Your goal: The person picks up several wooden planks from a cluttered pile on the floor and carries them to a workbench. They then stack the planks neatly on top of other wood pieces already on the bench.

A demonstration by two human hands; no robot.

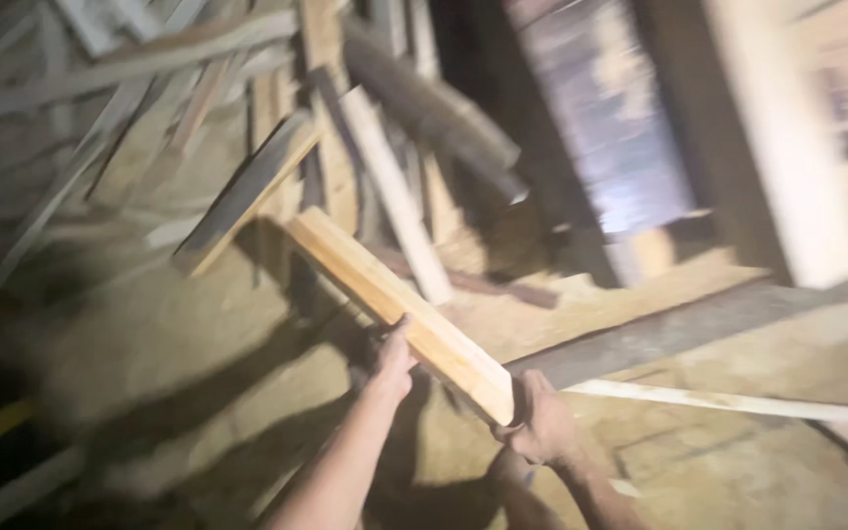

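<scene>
Both hands are on one pale wooden plank: the left hand grips it around the middle, the right hand clamps its near end. The plank angles up toward the far left, over a sawdust-covered floor. Beyond it lies a scrap-wood pile (too blurry to count).

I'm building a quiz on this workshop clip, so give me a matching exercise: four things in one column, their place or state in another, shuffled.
1. pale wooden board
2. left hand
3. right hand
4. pile of wood offcuts

a. grips the board's near end
b. lies heaped at upper left
c. held tilted in both hands
d. holds the board partway along its edge

Pairs: 1-c, 2-d, 3-a, 4-b
</scene>
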